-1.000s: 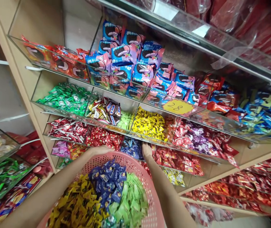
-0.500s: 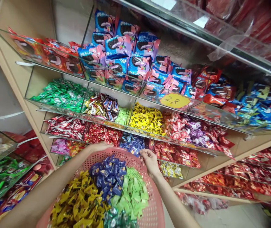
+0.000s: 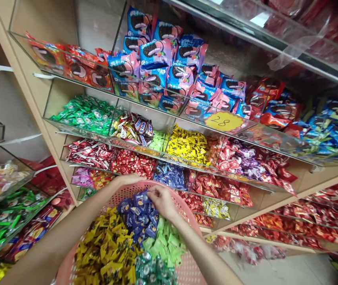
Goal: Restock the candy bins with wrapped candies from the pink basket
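A pink perforated plastic basket point(image 3: 188, 274) is before me, tilted toward the shelves. My left hand point(image 3: 131, 179) grips its far rim, the fingers mostly hidden behind the edge. Over the far part of the basket is my right hand point(image 3: 163, 201), its fingers pinched together at the top of a pile of blue-wrapped candies point(image 3: 140, 221); a blue wrapper shows at the fingertips. Beside that pile lie yellow-wrapped candies point(image 3: 103, 249), light green packets point(image 3: 165, 241) and dark green candies point(image 3: 153, 269).
A tiered wooden rack with clear bins stands ahead. A bin of blue candies point(image 3: 170, 176) is just past the rim. Above are yellow candies point(image 3: 186, 144), green candies point(image 3: 85, 114), and blue-pink cookie packs point(image 3: 157, 55) near a yellow "28" tag point(image 3: 223, 121). More bins flank left and right.
My right hand has moved from the blue candy bin beyond the rim, left and inward, over the blue pile in the basket. My left hand still grips the rim. The view has shifted slightly.
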`<state>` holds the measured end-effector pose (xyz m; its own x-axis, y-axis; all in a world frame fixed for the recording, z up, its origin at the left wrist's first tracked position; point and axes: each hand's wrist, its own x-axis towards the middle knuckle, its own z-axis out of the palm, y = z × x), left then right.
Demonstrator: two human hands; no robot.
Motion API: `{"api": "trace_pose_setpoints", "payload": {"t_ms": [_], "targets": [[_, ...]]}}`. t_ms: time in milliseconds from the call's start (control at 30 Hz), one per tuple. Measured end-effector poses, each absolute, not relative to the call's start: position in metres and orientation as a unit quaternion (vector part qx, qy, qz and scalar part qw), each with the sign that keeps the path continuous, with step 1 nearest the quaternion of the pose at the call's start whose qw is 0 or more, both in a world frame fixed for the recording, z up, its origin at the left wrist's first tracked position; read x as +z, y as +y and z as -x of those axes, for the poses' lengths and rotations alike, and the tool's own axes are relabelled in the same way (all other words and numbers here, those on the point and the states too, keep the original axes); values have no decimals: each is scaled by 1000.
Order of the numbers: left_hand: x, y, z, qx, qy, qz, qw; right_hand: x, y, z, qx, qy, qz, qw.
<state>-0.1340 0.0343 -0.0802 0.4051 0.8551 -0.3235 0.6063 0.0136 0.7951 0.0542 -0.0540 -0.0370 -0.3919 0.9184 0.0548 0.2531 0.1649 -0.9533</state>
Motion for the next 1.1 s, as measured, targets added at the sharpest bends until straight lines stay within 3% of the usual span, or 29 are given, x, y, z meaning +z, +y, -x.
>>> {"api": "trace_pose_setpoints", "payload": {"t_ms": [233, 433, 567, 800, 1100], "targets": [[-71, 28, 134, 150, 533, -697, 456, -46, -53, -10, 292, -798, 431, 304], [-65, 26, 134, 165, 539, -669, 483, -32, -33, -49, 209, -819, 419, 331], [-60, 25, 134, 137, 573, -659, 467, -38, 13, -95, 135, -797, 487, 330], [-66, 32, 136, 142, 548, -681, 465, -73, 68, -137, 51, -777, 621, 94], [-69, 33, 138, 145, 556, -676, 461, -79, 80, -119, 17, -817, 576, -20]]}}
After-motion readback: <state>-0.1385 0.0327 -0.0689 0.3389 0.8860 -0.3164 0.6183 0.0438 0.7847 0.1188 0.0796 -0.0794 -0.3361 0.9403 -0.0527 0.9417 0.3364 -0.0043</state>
